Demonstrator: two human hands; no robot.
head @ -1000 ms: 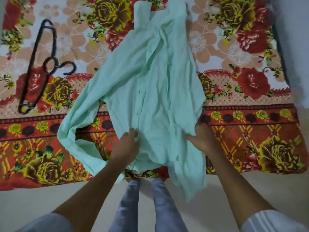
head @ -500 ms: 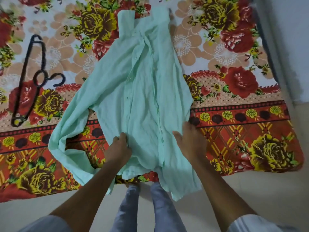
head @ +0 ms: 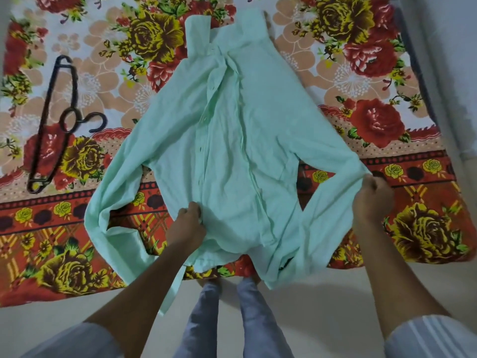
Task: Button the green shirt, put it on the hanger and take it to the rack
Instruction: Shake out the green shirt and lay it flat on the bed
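Note:
The pale green shirt lies front up on the flowered bedsheet, collar at the far end, front edges unbuttoned and overlapping down the middle. My left hand is closed on the shirt's lower left hem. My right hand pinches the right sleeve at its bend and holds it stretched out to the right. The left sleeve curls back toward the bed's near edge. A black hanger lies flat on the sheet, left of the shirt, hook pointing right.
The bed's near edge runs across the lower part of the view, with pale floor below it. My legs stand against that edge under the shirt's hem. A white wall borders the bed on the right.
My right hand moved from the shirt's lower right side out to the right and took the right sleeve, spreading it away from the body. My left hand stayed on the lower left hem.

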